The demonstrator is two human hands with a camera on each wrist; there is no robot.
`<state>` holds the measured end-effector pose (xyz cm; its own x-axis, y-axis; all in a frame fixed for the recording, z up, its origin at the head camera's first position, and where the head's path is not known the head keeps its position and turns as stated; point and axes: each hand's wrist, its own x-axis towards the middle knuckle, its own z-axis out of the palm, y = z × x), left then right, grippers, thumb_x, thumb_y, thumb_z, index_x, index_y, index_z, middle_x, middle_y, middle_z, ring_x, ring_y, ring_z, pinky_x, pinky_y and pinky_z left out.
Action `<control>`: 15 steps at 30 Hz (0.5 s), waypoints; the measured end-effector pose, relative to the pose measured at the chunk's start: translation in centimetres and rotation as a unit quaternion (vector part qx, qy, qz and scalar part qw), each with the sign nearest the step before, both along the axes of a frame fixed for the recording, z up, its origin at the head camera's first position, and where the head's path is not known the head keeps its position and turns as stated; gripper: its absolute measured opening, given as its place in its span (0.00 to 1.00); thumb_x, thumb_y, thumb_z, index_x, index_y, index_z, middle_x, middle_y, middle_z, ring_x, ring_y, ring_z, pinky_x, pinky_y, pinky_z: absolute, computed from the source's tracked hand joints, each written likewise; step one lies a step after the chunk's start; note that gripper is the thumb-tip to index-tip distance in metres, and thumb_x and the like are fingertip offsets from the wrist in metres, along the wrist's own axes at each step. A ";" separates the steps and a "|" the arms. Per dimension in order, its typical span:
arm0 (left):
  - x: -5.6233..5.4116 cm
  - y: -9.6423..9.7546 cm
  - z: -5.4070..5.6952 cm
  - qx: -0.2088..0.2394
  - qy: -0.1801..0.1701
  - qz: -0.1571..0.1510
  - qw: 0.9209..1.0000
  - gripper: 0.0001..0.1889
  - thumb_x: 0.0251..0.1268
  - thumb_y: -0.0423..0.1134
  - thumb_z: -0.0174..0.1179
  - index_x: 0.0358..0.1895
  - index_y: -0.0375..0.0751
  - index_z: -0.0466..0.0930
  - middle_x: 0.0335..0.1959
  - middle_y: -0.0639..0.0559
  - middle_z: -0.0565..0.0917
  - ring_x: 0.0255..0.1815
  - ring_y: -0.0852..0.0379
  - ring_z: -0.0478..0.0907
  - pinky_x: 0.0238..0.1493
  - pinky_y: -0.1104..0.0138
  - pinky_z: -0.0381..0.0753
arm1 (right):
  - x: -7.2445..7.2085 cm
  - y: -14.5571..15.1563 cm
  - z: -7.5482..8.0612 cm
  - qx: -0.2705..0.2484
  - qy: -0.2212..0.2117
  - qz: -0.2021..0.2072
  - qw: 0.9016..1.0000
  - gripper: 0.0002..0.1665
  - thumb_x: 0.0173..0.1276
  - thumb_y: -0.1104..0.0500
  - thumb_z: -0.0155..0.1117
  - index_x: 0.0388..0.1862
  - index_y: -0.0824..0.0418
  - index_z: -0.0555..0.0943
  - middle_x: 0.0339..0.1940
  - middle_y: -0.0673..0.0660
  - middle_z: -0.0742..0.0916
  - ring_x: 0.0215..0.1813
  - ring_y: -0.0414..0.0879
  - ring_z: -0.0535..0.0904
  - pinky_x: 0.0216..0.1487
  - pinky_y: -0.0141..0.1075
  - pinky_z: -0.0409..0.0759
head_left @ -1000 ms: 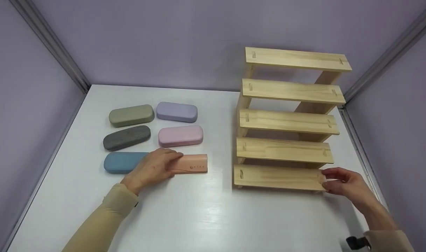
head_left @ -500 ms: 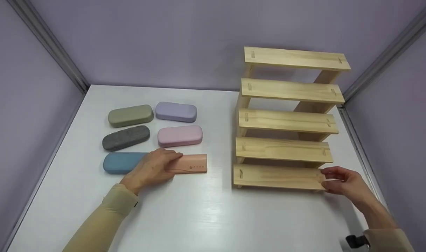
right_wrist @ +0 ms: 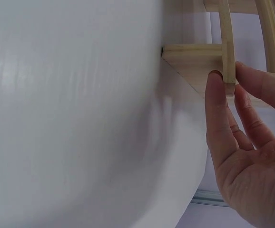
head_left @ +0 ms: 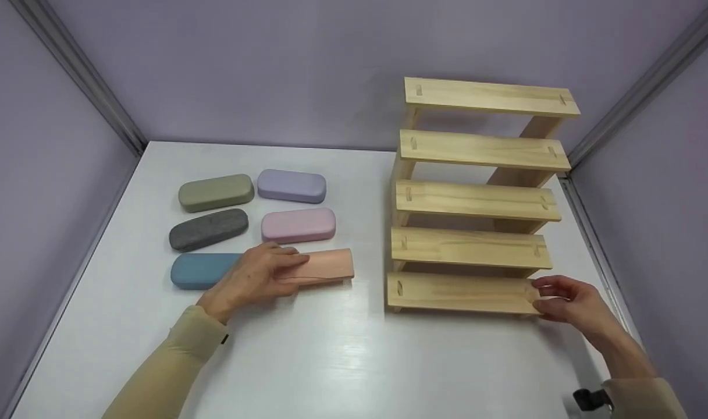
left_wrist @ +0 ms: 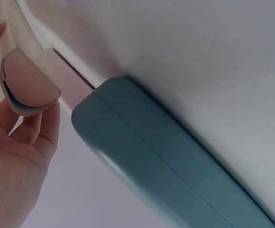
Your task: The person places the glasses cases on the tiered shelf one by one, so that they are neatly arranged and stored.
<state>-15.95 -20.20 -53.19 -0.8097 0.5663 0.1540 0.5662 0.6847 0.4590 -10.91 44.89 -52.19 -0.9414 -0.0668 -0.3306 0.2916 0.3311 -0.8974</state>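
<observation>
My left hand (head_left: 252, 276) grips a peach glasses case (head_left: 330, 265), its right end tipped up a little. In the left wrist view, fingers curl round the rounded end of that peach case (left_wrist: 30, 83). A blue glasses case (head_left: 202, 270) lies just left of it, partly covered by the hand. My right hand (head_left: 580, 308) pinches the right end of the lowest board (head_left: 464, 294) of a stepped wooden rack (head_left: 481, 201). The right wrist view has the thumb and a finger on opposite faces of the board (right_wrist: 228, 42).
Behind the left hand lie a pink case (head_left: 298, 226), a grey case (head_left: 208, 230), an olive green case (head_left: 216, 192) and a lilac case (head_left: 291, 186). Lilac-grey walls (head_left: 272, 70) surround the white table (head_left: 330, 361). The rack stands near the right wall.
The peach case has risen and tilted in my left hand, its right end moving up and to the right. My right hand keeps its pinch on the board.
</observation>
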 end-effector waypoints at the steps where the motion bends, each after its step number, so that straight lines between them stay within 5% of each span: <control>1: 0.0 0.0 0.2 0.007 -0.004 0.003 1.000 0.31 0.64 0.44 0.82 0.72 0.51 0.88 0.66 0.48 0.92 0.64 0.44 0.86 0.68 0.45 0.85 | 0.0 0.0 0.0 0.001 0.000 0.000 1.000 0.21 0.74 0.71 0.75 0.63 0.63 0.88 0.44 0.43 0.92 0.44 0.36 0.92 0.47 0.35 0.95; 15: -0.5 0.2 4.3 0.055 0.059 -0.006 0.997 0.30 0.59 0.42 0.83 0.68 0.45 0.91 0.62 0.47 0.95 0.53 0.47 0.87 0.52 0.52 0.87 | 0.1 0.0 0.0 0.004 0.004 0.008 1.000 0.22 0.74 0.70 0.76 0.65 0.64 0.87 0.45 0.42 0.92 0.45 0.35 0.92 0.48 0.35 0.95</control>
<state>-16.44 -19.98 -48.86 -0.7750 0.5507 0.3100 0.6291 0.6257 0.4612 -10.79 44.91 -52.21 -0.9429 -0.0803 -0.3232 0.2784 0.3427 -0.8973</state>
